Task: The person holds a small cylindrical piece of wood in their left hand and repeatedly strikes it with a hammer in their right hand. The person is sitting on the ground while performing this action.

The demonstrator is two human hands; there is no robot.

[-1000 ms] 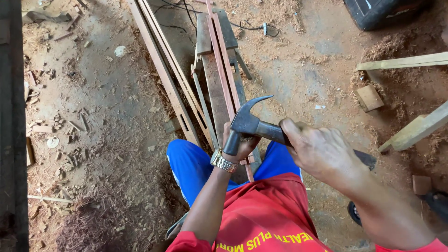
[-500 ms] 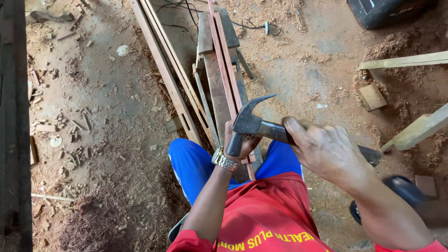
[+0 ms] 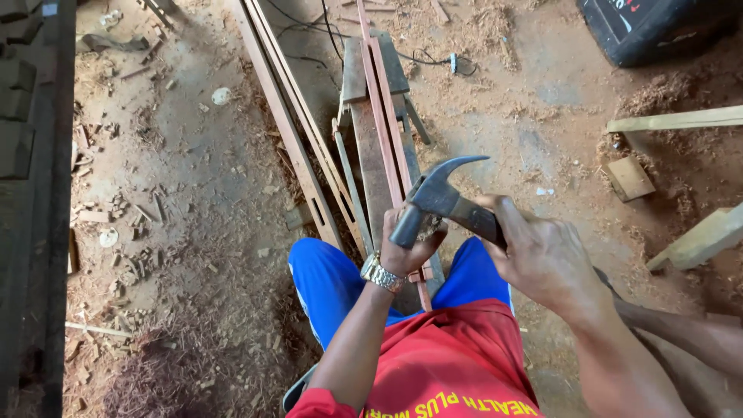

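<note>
At frame centre, the right hand point(image 3: 546, 259) grips a claw hammer point(image 3: 441, 200) poised above the left hand point(image 3: 408, 249), fingers pinched on reddish wooden strips point(image 3: 381, 116); nailing looks unfinished.

The dark steel claw hammer's point(image 3: 441, 197) handle is covered by the right hand point(image 3: 542, 259). What is pinched under the left hand point(image 3: 409, 249) cannot be made out. The black case point(image 3: 658, 27) is cut off by the top edge.

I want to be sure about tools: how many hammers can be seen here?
1. The hammer is in the right hand, its head just above the left hand on the bench. Others may lie outside the picture.
</note>
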